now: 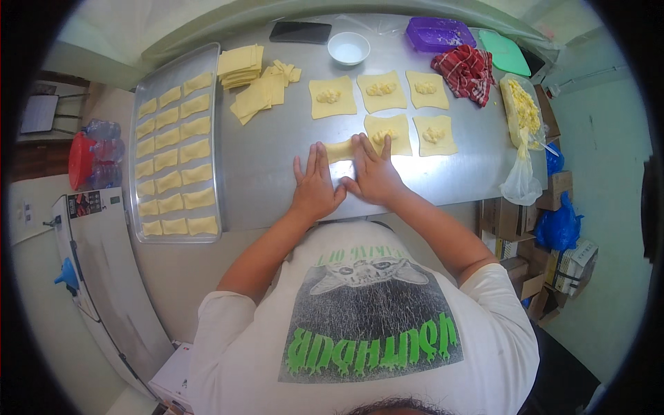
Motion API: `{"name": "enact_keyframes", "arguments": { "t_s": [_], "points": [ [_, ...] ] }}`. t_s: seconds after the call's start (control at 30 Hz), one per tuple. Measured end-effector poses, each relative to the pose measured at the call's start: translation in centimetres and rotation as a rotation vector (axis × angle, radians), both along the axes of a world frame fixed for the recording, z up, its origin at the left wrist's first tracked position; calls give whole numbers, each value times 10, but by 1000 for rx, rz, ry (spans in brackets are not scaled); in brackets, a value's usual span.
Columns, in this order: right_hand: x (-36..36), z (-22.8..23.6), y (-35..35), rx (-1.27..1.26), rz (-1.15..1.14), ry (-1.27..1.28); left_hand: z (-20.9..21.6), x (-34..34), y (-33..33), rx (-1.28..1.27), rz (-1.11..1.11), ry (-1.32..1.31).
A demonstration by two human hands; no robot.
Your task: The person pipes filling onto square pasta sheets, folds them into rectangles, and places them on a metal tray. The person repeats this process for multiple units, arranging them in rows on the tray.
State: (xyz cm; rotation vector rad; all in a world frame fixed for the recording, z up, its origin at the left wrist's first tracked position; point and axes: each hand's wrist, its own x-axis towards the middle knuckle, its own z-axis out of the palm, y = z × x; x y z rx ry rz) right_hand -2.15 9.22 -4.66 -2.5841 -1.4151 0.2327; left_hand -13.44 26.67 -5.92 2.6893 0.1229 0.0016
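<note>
A folded pastry parcel (339,151) lies on the metal table, closed over on itself. At its left end my left hand (315,187) presses down with fingers stretched out. My right hand (375,173) lies flat at the parcel's right end, thumb spread toward the left hand. Its fingertips reach the near edge of a dough square (400,124) topped with pale yellow filling, partly hidden by the hand. Several more filled squares lie open beyond, among them one dough square (333,107) at the left and another dough square (435,145) at the right. Neither hand grasps anything.
On the left, a metal tray (219,138) carries rows of folded parcels. Stacked dough sheets (240,63) stand beside it. Farther back are a phone (300,32), white bowl (348,48), purple container (420,44) and red checked cloth (465,77). A filling tub (522,111) sits right.
</note>
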Motion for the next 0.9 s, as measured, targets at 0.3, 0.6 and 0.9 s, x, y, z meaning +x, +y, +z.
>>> {"name": "enact_keyframes", "arguments": {
  "t_s": [0.3, 0.6, 0.9],
  "points": [
    [0, -4, 0, 47, -12, -66, 0, 2, -1, -27, 61, -33],
    [27, 17, -8, 287, -142, -17, 19, -4, 7, -23, 173, -234],
    [34, 9, 44, 269, 208, -118, 34, -50, 14, -442, 515, -322]
  ]
}}
